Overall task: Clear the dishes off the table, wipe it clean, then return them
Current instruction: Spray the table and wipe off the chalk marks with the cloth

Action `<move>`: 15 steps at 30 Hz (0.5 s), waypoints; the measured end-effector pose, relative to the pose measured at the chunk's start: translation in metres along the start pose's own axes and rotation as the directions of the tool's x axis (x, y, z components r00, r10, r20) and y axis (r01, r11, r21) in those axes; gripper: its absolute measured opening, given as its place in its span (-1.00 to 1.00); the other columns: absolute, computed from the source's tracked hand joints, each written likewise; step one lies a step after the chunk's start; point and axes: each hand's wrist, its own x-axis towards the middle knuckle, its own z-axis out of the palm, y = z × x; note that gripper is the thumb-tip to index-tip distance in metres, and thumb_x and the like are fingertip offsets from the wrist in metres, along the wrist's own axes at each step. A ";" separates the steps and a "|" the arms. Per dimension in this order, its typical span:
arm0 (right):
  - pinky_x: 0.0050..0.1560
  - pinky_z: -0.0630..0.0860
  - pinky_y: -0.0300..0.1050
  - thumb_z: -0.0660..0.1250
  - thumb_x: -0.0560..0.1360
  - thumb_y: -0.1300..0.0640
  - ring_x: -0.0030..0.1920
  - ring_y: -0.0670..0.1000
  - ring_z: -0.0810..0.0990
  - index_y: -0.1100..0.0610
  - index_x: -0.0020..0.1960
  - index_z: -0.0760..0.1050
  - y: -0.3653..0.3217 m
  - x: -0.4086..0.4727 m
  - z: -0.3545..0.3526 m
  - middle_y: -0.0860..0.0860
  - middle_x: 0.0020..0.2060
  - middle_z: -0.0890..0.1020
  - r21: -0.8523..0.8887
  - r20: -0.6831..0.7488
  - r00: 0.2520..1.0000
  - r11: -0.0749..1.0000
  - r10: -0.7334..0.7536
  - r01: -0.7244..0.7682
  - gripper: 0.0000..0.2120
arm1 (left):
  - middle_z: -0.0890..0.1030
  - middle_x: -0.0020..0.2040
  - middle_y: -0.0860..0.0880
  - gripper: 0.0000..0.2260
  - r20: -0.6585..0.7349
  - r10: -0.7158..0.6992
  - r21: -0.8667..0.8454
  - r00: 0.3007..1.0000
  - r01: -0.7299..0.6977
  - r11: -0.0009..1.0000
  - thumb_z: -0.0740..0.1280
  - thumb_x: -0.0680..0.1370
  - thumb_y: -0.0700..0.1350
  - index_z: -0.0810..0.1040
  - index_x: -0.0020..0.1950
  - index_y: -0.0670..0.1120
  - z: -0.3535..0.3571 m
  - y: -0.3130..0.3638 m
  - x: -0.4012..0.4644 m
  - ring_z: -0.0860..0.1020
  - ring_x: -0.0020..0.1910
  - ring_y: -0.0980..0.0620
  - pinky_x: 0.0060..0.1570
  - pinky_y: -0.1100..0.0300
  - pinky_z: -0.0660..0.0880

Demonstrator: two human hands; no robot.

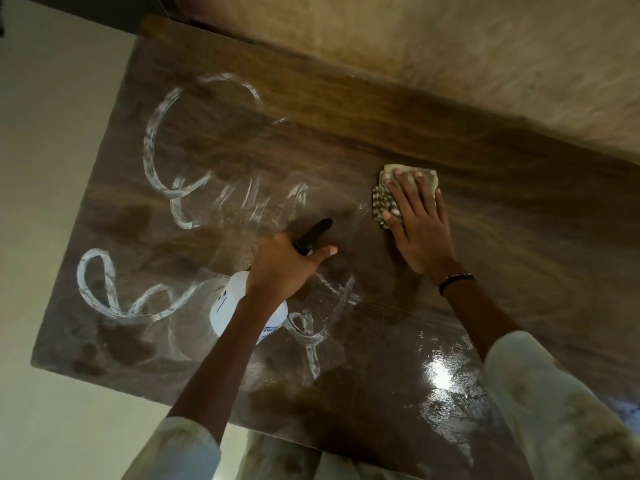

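Down at the dark brown wooden table [398,140], with its glossy, streaky grain, both forearms reach forward from pale rolled-up sleeves. The left hand [285,265] comes in over the middle of the tabletop, fingers curled round the black trigger head [313,233] of a white plastic spray bottle [230,303]; the forefinger stretches out along the side toward the right, and the black nozzle points away from the person. The bottle's rounded white body, with small dark print on it, hangs tilted below the wrist, partly hidden by the forearm. The right hand [419,226] lies flat, palm down, fingers straight and slightly spread, pressing on a crumpled beige cloth with a dark checked patch [388,199] against the table's surface, toward the far edge. A thin dark bracelet [455,280] circles that wrist. White foamy trails of cleaner [166,147] loop and curl across the left half of the table, some smeared into fine streaks near the bottle. A bright wet sheen [438,374] glares on the near right part of the top. Beyond the far edge rises a rough tan wall [450,57]; pale floor [52,150] shows to the left.
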 end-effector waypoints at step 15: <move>0.51 0.05 0.15 0.02 0.62 -0.07 0.55 0.05 0.03 -0.05 0.54 0.09 -0.030 -0.041 0.016 -0.04 0.53 0.17 -0.038 0.103 0.921 0.923 -0.377 0.382 -0.50 | 0.59 -0.34 -0.01 -0.66 -0.148 0.036 -0.040 0.988 -0.042 0.998 0.49 0.33 0.19 0.57 -0.24 -0.08 -0.011 -0.004 -0.013 0.59 -0.29 0.01 -0.23 0.19 0.51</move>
